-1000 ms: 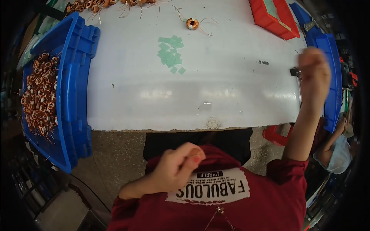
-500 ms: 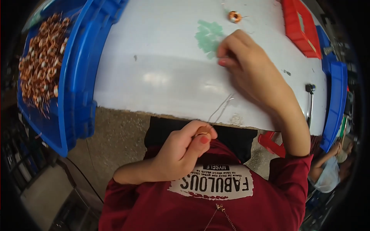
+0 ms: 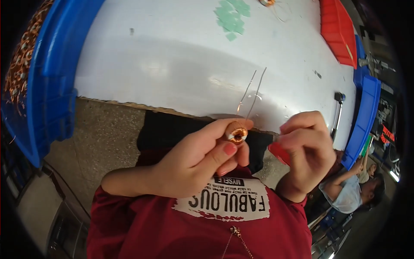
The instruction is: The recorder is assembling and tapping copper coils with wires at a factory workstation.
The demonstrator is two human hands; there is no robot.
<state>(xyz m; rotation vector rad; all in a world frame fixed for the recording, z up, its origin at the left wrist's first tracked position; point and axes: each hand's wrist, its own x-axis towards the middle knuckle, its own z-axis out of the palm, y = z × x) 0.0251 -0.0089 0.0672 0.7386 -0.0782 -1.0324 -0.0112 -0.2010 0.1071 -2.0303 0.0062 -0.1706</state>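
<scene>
Left grip (image 3: 202, 151) holds copper coil (image 3: 235, 128) | beyond: green squares (image 3: 232, 18), red bin (image 3: 337, 34)

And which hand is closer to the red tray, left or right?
Right. The right hand is below and slightly left of the red tray in the picture; the left hand, holding a copper coil, is farther off, down and left.

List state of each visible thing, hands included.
Left hand: gripping held coil
Held coil: wound, two leads extending
Right hand: fingers curled, apart from coil
Second coil: on table, cut off by frame
Green squares: loose, clustered
Blue bin: holding more coils
Red bin: contents not visible
Metal tool: on table
</scene>
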